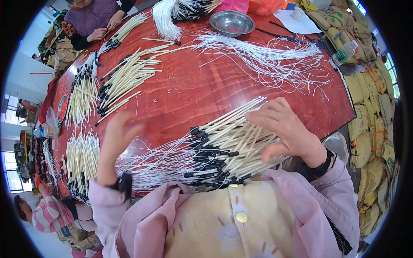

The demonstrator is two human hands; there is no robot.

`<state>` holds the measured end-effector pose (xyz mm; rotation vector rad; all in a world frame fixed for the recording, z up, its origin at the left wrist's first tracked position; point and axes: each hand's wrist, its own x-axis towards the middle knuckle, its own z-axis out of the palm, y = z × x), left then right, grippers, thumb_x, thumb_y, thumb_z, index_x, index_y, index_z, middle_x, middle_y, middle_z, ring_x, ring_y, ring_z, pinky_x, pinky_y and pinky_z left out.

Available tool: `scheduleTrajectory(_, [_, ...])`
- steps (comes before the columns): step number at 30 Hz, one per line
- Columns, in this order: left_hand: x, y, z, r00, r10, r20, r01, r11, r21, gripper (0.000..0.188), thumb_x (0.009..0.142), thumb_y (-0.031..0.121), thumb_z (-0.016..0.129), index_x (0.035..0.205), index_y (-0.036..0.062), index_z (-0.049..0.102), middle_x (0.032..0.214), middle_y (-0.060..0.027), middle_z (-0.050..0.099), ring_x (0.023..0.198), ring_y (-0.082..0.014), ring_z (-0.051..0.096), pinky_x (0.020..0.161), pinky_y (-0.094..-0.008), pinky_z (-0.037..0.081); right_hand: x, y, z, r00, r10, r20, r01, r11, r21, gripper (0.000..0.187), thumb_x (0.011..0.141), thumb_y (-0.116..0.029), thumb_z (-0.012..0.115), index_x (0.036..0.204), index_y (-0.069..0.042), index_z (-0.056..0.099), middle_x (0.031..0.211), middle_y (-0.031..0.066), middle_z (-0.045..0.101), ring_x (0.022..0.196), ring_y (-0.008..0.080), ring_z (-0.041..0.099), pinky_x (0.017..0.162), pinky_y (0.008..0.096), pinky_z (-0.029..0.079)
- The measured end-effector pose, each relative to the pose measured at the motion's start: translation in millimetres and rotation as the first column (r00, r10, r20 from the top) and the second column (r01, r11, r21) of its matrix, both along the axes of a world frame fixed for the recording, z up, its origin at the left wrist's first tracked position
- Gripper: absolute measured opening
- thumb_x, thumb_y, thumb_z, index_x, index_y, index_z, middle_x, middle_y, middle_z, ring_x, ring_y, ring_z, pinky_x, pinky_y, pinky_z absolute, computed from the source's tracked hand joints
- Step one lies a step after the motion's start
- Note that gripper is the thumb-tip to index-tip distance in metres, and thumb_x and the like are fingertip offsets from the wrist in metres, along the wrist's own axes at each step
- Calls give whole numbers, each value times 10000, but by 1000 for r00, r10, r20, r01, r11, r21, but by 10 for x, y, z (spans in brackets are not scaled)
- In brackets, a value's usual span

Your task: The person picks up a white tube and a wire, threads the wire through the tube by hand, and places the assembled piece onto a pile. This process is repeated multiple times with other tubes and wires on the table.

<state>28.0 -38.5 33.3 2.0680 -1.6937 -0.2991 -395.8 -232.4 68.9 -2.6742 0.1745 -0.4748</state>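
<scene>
Right now the right hand lies spread on a heap of cream sticks with black tips, fingers loosely curled over the sticks' pale ends, pressing rather than clasping; its grip is released. That heap sits at the near edge of the red-brown desk, white strings trailing from its black tips toward the left hand. The left hand is lifted just left of the heap, blurred, fingers apart, grip released and holding nothing. Beyond the heap lie a second stick pile, loose white cords and a steel bowl
</scene>
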Motion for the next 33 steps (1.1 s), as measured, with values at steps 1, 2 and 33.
scheduleTrajectory(1, [-143, -401, -23, 998, -54, 18, 53, 998, 13, 287, 842, 203, 769, 1042, 12, 692, 1001, -163, 682, 965, -325, 650, 848, -412, 510, 2, -43, -45, 999, -39, -13, 39, 999, -31, 656, 845, -571, 682, 1243, -49, 676, 1128, 91, 682, 973, 283, 593, 905, 440, 416])
scheduleTrajectory(2, [-299, -761, -29, 994, -99, 38, 98, 995, 24, 331, 838, 260, 773, 1043, 16, 684, 1051, -193, 677, 1023, -371, 647, 882, -459, 509, 22, -83, -85, 997, -71, -21, 70, 995, -65, 689, 851, -593, 660, 1270, -48, 661, 1188, 102, 670, 1022, 296, 585, 933, 449, 410])
scheduleTrajectory(33, [-427, -72, -467, 996, -62, 61, 55, 993, 106, 144, 925, 132, 654, 995, 32, 577, 894, -186, 645, 851, -424, 648, 724, -511, 503, 1033, -645, -601, 925, -76, -372, -38, 956, -290, 822, 826, -437, 721, 1447, 50, 490, 1573, 136, 427, 1313, 366, 449, 1135, 453, 372])
